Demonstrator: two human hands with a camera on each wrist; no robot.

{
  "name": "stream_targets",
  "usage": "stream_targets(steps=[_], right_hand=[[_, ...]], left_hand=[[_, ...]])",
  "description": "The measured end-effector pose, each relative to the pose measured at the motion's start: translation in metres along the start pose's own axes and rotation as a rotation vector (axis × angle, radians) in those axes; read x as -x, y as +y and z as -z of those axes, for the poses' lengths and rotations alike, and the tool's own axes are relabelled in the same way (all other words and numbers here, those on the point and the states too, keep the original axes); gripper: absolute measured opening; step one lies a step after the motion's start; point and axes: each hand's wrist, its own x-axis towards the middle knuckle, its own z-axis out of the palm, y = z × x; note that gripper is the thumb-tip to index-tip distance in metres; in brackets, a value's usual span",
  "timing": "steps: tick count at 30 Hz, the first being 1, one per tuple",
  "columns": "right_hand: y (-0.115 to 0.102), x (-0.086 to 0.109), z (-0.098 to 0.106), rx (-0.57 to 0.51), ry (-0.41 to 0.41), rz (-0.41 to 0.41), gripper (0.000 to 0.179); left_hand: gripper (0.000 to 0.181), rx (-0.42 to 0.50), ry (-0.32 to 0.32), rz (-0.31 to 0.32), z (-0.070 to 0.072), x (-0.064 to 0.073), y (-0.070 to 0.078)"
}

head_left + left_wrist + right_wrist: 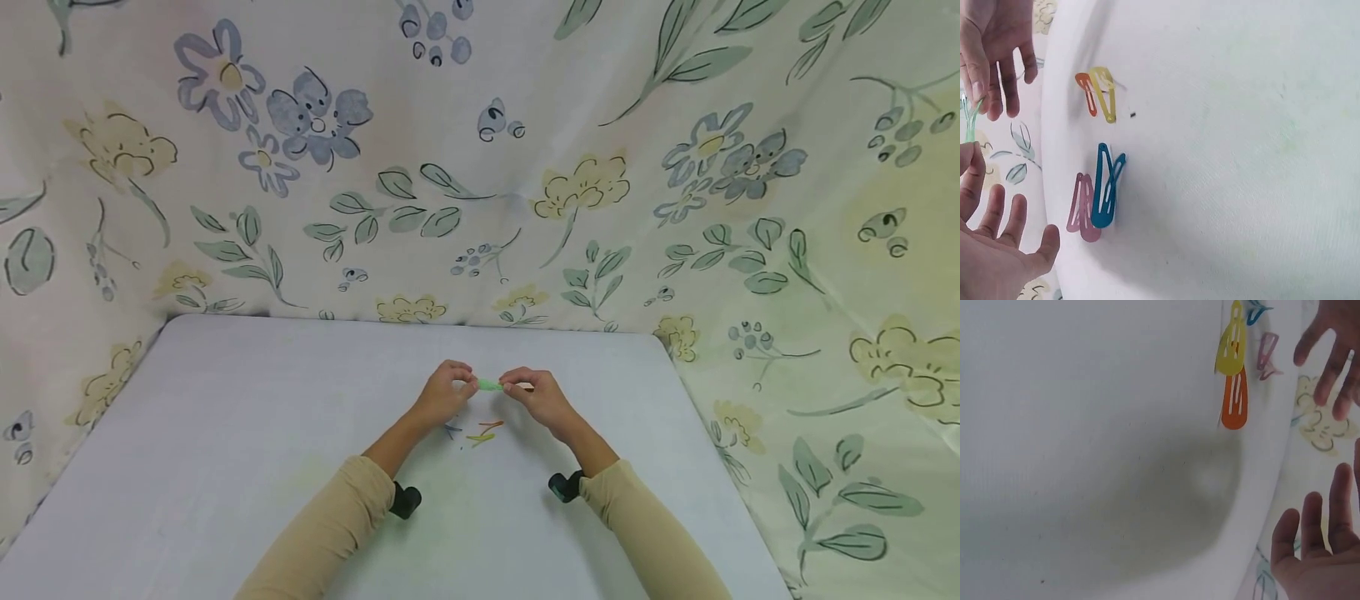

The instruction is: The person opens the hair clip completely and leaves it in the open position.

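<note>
Both hands meet over the white table, holding a light green hair clip between them. My left hand pinches one end with thumb and forefinger; its other fingers spread away in the left wrist view. From the other side my right hand pinches the opposite end. The green piece splits into a V in the left wrist view, and I cannot tell whether it is one clip or two. Below the hands lie snap hair clips: teal clips, pink clips, a yellow clip and an orange clip.
The white table has its far edge against a floral curtain. A small dark speck lies near the yellow clip. Black wrist cameras sit at the cuffs of the beige sleeves.
</note>
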Motion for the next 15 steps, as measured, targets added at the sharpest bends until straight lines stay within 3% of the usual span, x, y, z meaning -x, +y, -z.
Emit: stream_targets(steps=[7, 15], right_hand=[[0.004, -0.003, -0.001, 0.248, 0.025, 0.173, 0.009], [0.003, -0.001, -0.013, 0.647, 0.096, 0.363, 0.004]], left_hand=[[0.011, -0.259, 0.013, -0.149, -0.002, 0.002, -0.004], [0.006, -0.467, 0.065, -0.23, -0.002, 0.005, -0.008]])
